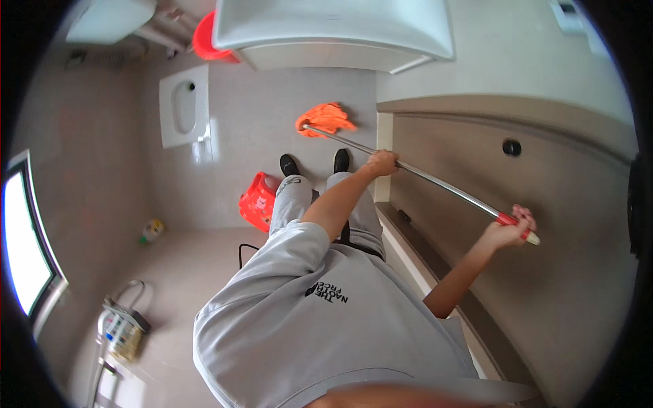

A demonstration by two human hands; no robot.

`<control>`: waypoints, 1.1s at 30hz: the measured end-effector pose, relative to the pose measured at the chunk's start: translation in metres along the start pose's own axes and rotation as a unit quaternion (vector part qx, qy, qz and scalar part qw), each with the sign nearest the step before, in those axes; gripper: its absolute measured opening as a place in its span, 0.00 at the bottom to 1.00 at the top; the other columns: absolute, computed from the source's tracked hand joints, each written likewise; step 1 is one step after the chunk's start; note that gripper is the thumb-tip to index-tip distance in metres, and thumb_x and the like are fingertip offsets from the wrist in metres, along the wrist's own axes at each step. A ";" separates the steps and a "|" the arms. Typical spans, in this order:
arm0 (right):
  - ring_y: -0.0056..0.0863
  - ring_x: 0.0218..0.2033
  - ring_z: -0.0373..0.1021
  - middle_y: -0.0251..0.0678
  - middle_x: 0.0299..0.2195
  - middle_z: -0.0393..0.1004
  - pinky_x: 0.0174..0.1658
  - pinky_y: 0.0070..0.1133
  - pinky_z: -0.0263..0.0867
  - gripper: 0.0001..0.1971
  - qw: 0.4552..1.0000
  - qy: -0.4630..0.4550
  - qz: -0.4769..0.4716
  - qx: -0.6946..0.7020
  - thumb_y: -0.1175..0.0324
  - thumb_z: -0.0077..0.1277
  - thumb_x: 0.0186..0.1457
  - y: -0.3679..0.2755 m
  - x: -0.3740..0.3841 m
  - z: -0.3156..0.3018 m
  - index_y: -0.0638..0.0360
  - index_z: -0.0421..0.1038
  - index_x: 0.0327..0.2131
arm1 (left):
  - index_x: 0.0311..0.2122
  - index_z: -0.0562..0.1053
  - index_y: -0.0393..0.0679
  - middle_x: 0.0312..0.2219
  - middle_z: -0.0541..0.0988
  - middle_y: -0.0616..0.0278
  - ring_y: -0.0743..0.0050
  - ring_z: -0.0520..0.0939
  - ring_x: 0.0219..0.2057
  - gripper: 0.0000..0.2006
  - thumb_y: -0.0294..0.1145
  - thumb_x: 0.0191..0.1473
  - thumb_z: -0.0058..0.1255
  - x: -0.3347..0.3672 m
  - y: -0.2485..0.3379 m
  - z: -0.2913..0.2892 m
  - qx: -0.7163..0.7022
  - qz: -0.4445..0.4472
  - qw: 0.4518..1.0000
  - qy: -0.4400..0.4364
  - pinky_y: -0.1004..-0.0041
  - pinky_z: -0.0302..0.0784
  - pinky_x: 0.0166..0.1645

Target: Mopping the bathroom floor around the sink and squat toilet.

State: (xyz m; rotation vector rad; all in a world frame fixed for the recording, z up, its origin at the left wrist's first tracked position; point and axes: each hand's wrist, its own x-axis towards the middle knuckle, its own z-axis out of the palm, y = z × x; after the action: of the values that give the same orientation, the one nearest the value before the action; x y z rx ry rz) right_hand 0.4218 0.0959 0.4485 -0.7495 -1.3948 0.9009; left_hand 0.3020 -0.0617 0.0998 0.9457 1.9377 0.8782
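Observation:
A mop with an orange cloth head point(328, 119) rests on the grey tiled floor, its strands spread to the right. From the head a metal pole point(442, 185) slants up and rightward to a red grip with a pale tip. Around the middle of that pole my left hand point(383, 163) is closed. Farther up, my right hand point(507, 230) grips the red end, fingers curled about it. My feet in black shoes stand just behind the mop head, on its near side.
A red bucket or basket point(258, 202) stands beside my left leg. Ahead is a white washbasin cabinet point(313, 56), with another red bucket point(209, 41) at its left. A white squat toilet point(185, 107) lies at the left. A brown door point(469, 143) closes in the right side.

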 end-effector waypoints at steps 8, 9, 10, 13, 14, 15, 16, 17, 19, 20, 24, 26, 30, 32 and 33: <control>0.39 0.39 0.73 0.48 0.35 0.75 0.49 0.35 0.66 0.06 0.831 -0.446 0.314 0.109 0.71 0.39 0.54 0.018 -0.289 0.173 0.60 0.65 0.31 | 0.50 0.66 0.46 0.52 0.69 0.57 0.58 0.67 0.59 0.24 0.36 0.47 0.56 -0.227 -0.250 -0.076 -0.087 -0.363 0.876 0.305 0.49 0.69 0.55; 0.40 0.41 0.72 0.48 0.36 0.75 0.52 0.35 0.65 0.06 0.779 -0.518 0.334 0.119 0.71 0.38 0.55 0.007 -0.331 0.187 0.61 0.66 0.31 | 0.54 0.65 0.45 0.58 0.65 0.54 0.55 0.62 0.63 0.28 0.38 0.47 0.58 -0.264 -0.280 -0.075 -0.073 -0.413 0.837 0.351 0.50 0.67 0.59; 0.41 0.44 0.72 0.49 0.37 0.75 0.55 0.36 0.63 0.06 0.730 -0.577 0.346 0.123 0.72 0.38 0.56 -0.006 -0.369 0.193 0.61 0.66 0.32 | 0.59 0.62 0.45 0.63 0.59 0.52 0.52 0.57 0.66 0.34 0.40 0.47 0.60 -0.297 -0.299 -0.078 -0.063 -0.444 0.807 0.384 0.49 0.65 0.60; 0.39 0.47 0.73 0.47 0.37 0.77 0.58 0.34 0.63 0.09 0.609 -0.706 0.325 0.159 0.79 0.34 0.56 -0.031 -0.453 0.209 0.62 0.67 0.32 | 0.64 0.57 0.44 0.64 0.59 0.51 0.48 0.59 0.65 0.39 0.34 0.47 0.61 -0.372 -0.326 -0.090 -0.070 -0.455 0.744 0.484 0.51 0.61 0.63; 0.38 0.47 0.72 0.46 0.38 0.77 0.58 0.32 0.63 0.09 0.575 -0.737 0.319 0.156 0.79 0.35 0.57 -0.036 -0.474 0.209 0.63 0.68 0.32 | 0.64 0.57 0.44 0.64 0.59 0.51 0.48 0.59 0.65 0.39 0.34 0.47 0.61 -0.396 -0.330 -0.093 -0.075 -0.464 0.733 0.491 0.51 0.61 0.63; 0.38 0.47 0.72 0.46 0.38 0.77 0.58 0.32 0.63 0.09 0.563 -0.746 0.319 0.157 0.79 0.35 0.57 -0.038 -0.494 0.208 0.63 0.68 0.32 | 0.64 0.56 0.44 0.64 0.59 0.51 0.48 0.59 0.65 0.40 0.34 0.47 0.60 -0.419 -0.334 -0.094 -0.052 -0.443 0.728 0.521 0.52 0.61 0.63; 0.36 0.47 0.72 0.45 0.38 0.77 0.57 0.30 0.64 0.08 0.523 -0.786 0.288 0.162 0.79 0.37 0.57 -0.033 -0.506 0.210 0.63 0.69 0.33 | 0.65 0.56 0.44 0.64 0.60 0.51 0.48 0.59 0.65 0.40 0.33 0.46 0.60 -0.430 -0.332 -0.092 -0.032 -0.421 0.720 0.551 0.52 0.60 0.64; 0.35 0.47 0.72 0.44 0.38 0.76 0.57 0.29 0.64 0.08 0.482 -0.821 0.256 0.167 0.78 0.39 0.58 -0.027 -0.513 0.212 0.64 0.71 0.33 | 0.66 0.54 0.44 0.63 0.61 0.50 0.47 0.59 0.65 0.42 0.32 0.46 0.59 -0.435 -0.328 -0.089 -0.039 -0.417 0.716 0.559 0.53 0.60 0.64; 0.34 0.46 0.72 0.43 0.37 0.77 0.56 0.28 0.64 0.08 0.482 -0.817 0.275 0.158 0.78 0.40 0.57 -0.025 -0.528 0.215 0.64 0.71 0.32 | 0.66 0.52 0.45 0.63 0.60 0.50 0.47 0.59 0.65 0.43 0.31 0.46 0.59 -0.445 -0.322 -0.082 -0.047 -0.423 0.711 0.559 0.53 0.60 0.64; 0.33 0.46 0.72 0.42 0.37 0.77 0.55 0.27 0.65 0.08 0.493 -0.805 0.293 0.148 0.78 0.41 0.57 -0.023 -0.530 0.216 0.64 0.72 0.32 | 0.67 0.51 0.45 0.64 0.59 0.49 0.46 0.59 0.65 0.44 0.30 0.46 0.59 -0.446 -0.318 -0.080 -0.051 -0.422 0.716 0.555 0.54 0.60 0.64; 0.34 0.47 0.72 0.42 0.35 0.76 0.56 0.28 0.64 0.07 0.518 -0.787 0.314 0.117 0.78 0.40 0.56 -0.017 -0.498 0.237 0.63 0.71 0.31 | 0.68 0.48 0.44 0.65 0.57 0.48 0.45 0.58 0.65 0.46 0.28 0.45 0.59 -0.421 -0.284 -0.087 -0.072 -0.412 0.717 0.557 0.55 0.59 0.65; 0.35 0.44 0.72 0.41 0.32 0.76 0.53 0.30 0.65 0.07 0.569 -0.744 0.328 0.122 0.79 0.40 0.53 -0.008 -0.457 0.249 0.63 0.70 0.30 | 0.68 0.45 0.42 0.65 0.54 0.46 0.44 0.57 0.65 0.48 0.27 0.44 0.60 -0.402 -0.267 -0.093 -0.047 -0.378 0.700 0.604 0.55 0.58 0.65; 0.37 0.32 0.69 0.35 0.20 0.65 0.44 0.32 0.65 0.03 0.680 -0.607 0.377 0.164 0.76 0.41 0.50 0.030 -0.319 0.250 0.61 0.66 0.29 | 0.68 0.46 0.41 0.65 0.55 0.47 0.45 0.57 0.65 0.50 0.29 0.42 0.62 -0.335 -0.219 -0.115 0.024 -0.357 0.763 0.538 0.58 0.60 0.64; 0.31 0.23 0.61 0.32 0.17 0.58 0.34 0.29 0.62 0.03 0.726 -0.532 0.392 0.192 0.72 0.41 0.51 0.047 -0.243 0.233 0.57 0.64 0.30 | 0.67 0.49 0.41 0.64 0.57 0.47 0.46 0.58 0.65 0.48 0.29 0.41 0.63 -0.293 -0.200 -0.118 0.051 -0.294 0.805 0.512 0.59 0.60 0.64; 0.29 0.21 0.57 0.31 0.16 0.56 0.31 0.28 0.59 0.03 0.751 -0.499 0.383 0.200 0.71 0.41 0.51 0.051 -0.207 0.221 0.57 0.64 0.29 | 0.66 0.52 0.41 0.63 0.59 0.47 0.46 0.60 0.64 0.46 0.30 0.41 0.63 -0.271 -0.191 -0.115 0.063 -0.239 0.837 0.489 0.59 0.61 0.64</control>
State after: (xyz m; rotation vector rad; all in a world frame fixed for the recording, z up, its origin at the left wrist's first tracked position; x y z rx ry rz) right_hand 0.2053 -0.0768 0.3159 -0.4744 -1.6746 2.4359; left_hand 0.2572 -0.4095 0.0879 -0.0477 2.9333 1.0248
